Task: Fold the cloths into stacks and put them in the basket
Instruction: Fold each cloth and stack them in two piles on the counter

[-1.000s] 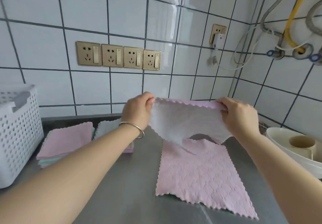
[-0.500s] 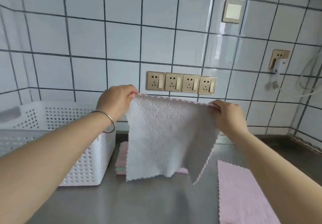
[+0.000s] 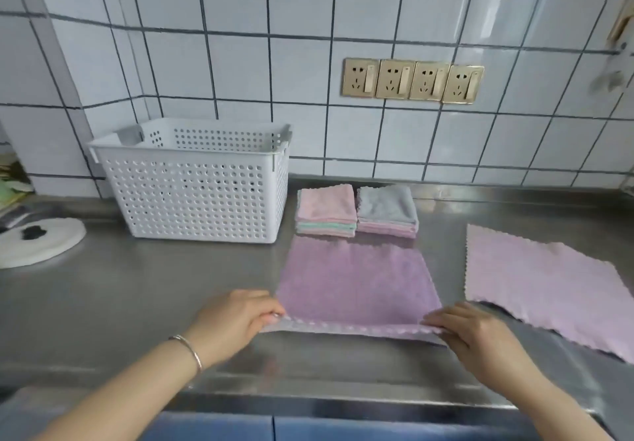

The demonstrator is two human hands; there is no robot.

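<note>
A lilac cloth (image 3: 356, 286) lies flat on the steel counter (image 3: 137, 286), its far edge close to two finished stacks. The left hand (image 3: 236, 317) pinches the cloth's near left corner between thumb and fingers; the right hand (image 3: 470, 334) pinches the near right corner in the same way. Both near corners are raised slightly off the counter, so the scalloped near edge hangs taut between the hands, while the rest of the cloth rests on the steel.

Step in hand, as judged: the start of a first fold on this cloth. The next move probably calls for carrying the near edge away from the body and laying it on the far edge, corners matched, both hands travelling together so the cloth does not skew.

Behind the cloth stand the left stack (image 3: 326, 212), pink on top with green layers below, and the right stack (image 3: 387, 210), grey on top with pink below; the two are just beside each other. The white perforated basket (image 3: 192, 193) stands to the left of the stacks; no cloth shows through its holes. A second pink cloth (image 3: 549, 289) lies unfolded to the right, apart from the first. Folding thus appears partly done, and loading the basket not yet begun.
</note>
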